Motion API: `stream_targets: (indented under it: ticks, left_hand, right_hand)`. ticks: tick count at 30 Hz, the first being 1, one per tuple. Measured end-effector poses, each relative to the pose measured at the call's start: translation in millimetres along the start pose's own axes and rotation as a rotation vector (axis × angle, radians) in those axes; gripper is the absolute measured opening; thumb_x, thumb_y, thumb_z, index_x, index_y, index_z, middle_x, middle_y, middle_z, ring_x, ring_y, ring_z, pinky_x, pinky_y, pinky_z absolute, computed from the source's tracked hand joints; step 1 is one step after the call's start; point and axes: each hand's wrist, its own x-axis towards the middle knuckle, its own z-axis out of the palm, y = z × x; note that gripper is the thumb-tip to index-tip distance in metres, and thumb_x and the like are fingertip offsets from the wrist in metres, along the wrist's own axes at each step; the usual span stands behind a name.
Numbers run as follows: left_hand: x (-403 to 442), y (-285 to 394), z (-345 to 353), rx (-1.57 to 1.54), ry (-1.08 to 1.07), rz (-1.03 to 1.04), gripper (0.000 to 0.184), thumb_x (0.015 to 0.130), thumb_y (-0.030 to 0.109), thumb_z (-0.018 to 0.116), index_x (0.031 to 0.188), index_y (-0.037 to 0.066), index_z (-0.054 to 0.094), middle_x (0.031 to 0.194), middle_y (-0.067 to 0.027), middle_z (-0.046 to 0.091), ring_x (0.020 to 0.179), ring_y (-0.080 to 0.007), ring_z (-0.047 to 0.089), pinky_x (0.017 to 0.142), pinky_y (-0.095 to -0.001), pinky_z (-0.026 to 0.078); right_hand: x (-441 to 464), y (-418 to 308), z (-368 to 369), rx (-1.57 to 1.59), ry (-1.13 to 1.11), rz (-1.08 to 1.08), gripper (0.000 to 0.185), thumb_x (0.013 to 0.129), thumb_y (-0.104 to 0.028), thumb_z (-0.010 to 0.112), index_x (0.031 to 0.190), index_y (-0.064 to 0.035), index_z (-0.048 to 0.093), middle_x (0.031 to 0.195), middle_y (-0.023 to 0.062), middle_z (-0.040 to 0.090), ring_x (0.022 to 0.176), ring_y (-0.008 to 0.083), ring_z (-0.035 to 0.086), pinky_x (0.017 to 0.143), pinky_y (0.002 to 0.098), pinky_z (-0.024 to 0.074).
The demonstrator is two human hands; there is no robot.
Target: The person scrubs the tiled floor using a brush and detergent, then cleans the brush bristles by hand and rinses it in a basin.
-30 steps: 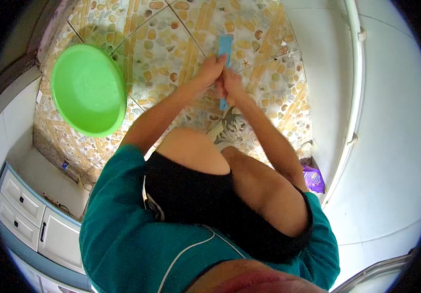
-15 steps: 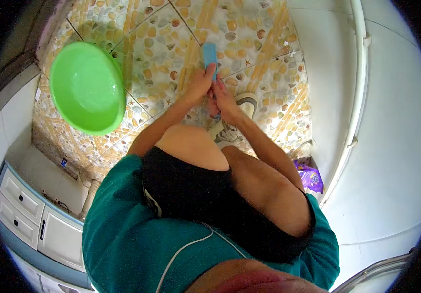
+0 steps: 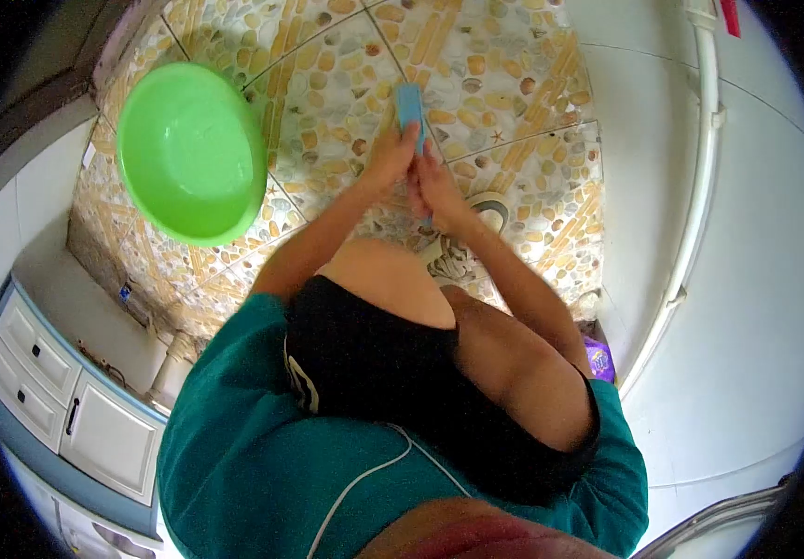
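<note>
A long, narrow light-blue object [image 3: 410, 104] is held over the patterned tile floor, its upper end showing beyond my fingers. My left hand [image 3: 392, 156] is closed around its middle. Just to the right and a little lower, my right hand [image 3: 435, 189] grips the lower part, close against my left hand. Most of the object's lower half is hidden by the fingers, with only a small blue bit showing beneath them. Below the hands, a light shoe [image 3: 456, 258] is partly in view.
A green basin [image 3: 192, 154] stands on the floor [image 3: 327, 84] at the left. White pipes [image 3: 700, 186] run along the right wall. A purple packet [image 3: 599, 360] lies beside my right knee. White cabinets [image 3: 113, 436] are at the lower left.
The blue object and both hands shifted left and down, then slightly right. The view has turned a little, so the basin appears farther right and the purple packet is more covered.
</note>
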Motion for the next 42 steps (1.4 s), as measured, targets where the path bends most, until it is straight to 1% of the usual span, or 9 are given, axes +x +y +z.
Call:
stream_targets:
  ticks: [5, 12, 16, 21, 23, 29, 32, 35, 42]
  left_hand:
    - [31.9, 81.8, -53.7, -0.218, -0.057, -0.182, 0.056, 0.092, 0.046, 0.045, 0.081, -0.007, 0.058, 0.07, -0.0155, 0.06, 0.063, -0.0279, 0.057, 0.061, -0.0406, 0.044]
    - [-47.6, -48.8, -5.5, -0.324, 0.074, -0.119, 0.059, 0.092, 0.047, 0.042, 0.069, -0.005, 0.059, 0.061, -0.0157, 0.058, 0.059, -0.0254, 0.059, 0.059, -0.0387, 0.046]
    - [3.5, 49.5, -64.5, -0.23, 0.0, -0.152, 0.055, 0.092, 0.044, 0.045, 0.073, -0.005, 0.06, 0.059, -0.0124, 0.058, 0.057, -0.023, 0.057, 0.055, -0.0391, 0.044]
    - [48.9, 23.4, -76.8, -0.06, 0.04, 0.141, 0.054, 0.091, 0.042, 0.046, 0.071, -0.005, 0.059, 0.058, -0.0131, 0.057, 0.053, -0.0212, 0.055, 0.053, -0.0375, 0.043]
    - [-15.6, 25.8, -88.8, -0.035, 0.083, -0.092, 0.054, 0.092, 0.043, 0.045, 0.072, -0.005, 0.06, 0.061, -0.0132, 0.059, 0.055, -0.0204, 0.057, 0.052, -0.0359, 0.043]
    - [-54.8, -23.9, -78.9, -0.629, 0.056, -0.315, 0.042, 0.094, 0.034, 0.044, 0.085, -0.004, 0.06, 0.068, -0.0088, 0.061, 0.055, -0.0181, 0.054, 0.053, -0.0337, 0.042]
    - [-1.0, 39.9, -62.6, -0.239, -0.119, -0.053, 0.053, 0.094, 0.047, 0.04, 0.098, -0.001, 0.062, 0.076, -0.0127, 0.064, 0.07, -0.0251, 0.061, 0.069, -0.0381, 0.046]
    - [29.7, 42.5, -40.9, -0.013, -0.064, -0.082, 0.056, 0.093, 0.048, 0.04, 0.092, -0.004, 0.062, 0.075, -0.0157, 0.063, 0.069, -0.0257, 0.06, 0.069, -0.0392, 0.046]
    - [-56.0, -53.0, -122.2, -0.749, 0.195, -0.389, 0.04, 0.094, 0.036, 0.047, 0.084, -0.001, 0.06, 0.078, -0.0126, 0.065, 0.062, -0.0206, 0.06, 0.056, -0.0348, 0.047]
  right_hand:
    - [117.5, -26.6, -10.0, 0.007, -0.071, -0.413, 0.026, 0.099, -0.032, 0.034, 0.094, -0.0086, 0.044, 0.062, -0.0001, 0.046, 0.046, 0.0103, 0.04, 0.038, 0.0281, 0.0314]
    - [24.3, 70.9, 23.7, 0.001, -0.093, -0.193, 0.028, 0.099, -0.032, 0.032, 0.11, -0.0115, 0.047, 0.064, -0.0003, 0.043, 0.048, 0.0099, 0.038, 0.039, 0.0263, 0.0322]
    - [28.6, -67.0, 17.1, -0.037, -0.043, -0.231, 0.03, 0.099, -0.036, 0.03, 0.095, -0.0116, 0.047, 0.06, -0.0001, 0.046, 0.042, 0.0115, 0.038, 0.036, 0.0283, 0.0303]
    - [94.6, -52.6, 31.6, -0.084, 0.038, -0.335, 0.038, 0.099, -0.041, 0.027, 0.083, -0.0128, 0.046, 0.056, 0.0001, 0.042, 0.038, 0.0127, 0.038, 0.033, 0.0299, 0.0283]
    - [26.0, -56.1, 50.1, -0.104, -0.113, -0.262, 0.04, 0.099, -0.042, 0.027, 0.081, -0.0125, 0.046, 0.057, 0.0004, 0.041, 0.041, 0.012, 0.038, 0.035, 0.0299, 0.0294]
    - [43.4, 20.2, 77.1, -0.216, -0.202, -0.278, 0.041, 0.096, -0.036, 0.035, 0.113, -0.002, 0.05, 0.065, 0.0173, 0.056, 0.059, 0.0309, 0.057, 0.057, 0.046, 0.0444]
    - [53.5, -20.4, 24.8, -0.024, 0.059, -0.168, 0.039, 0.098, -0.044, 0.031, 0.086, -0.0119, 0.05, 0.058, -0.0017, 0.04, 0.042, 0.0088, 0.032, 0.036, 0.0269, 0.0272]
    - [42.6, -55.4, 11.9, 0.155, 0.003, -0.076, 0.04, 0.098, -0.045, 0.031, 0.091, -0.0119, 0.053, 0.06, -0.0016, 0.043, 0.042, 0.0079, 0.032, 0.036, 0.025, 0.0269]
    - [62.4, -8.7, 121.5, -0.219, -0.355, -0.257, 0.044, 0.097, -0.045, 0.031, 0.103, -0.0091, 0.055, 0.061, -0.0008, 0.046, 0.041, 0.0087, 0.035, 0.033, 0.0249, 0.0279]
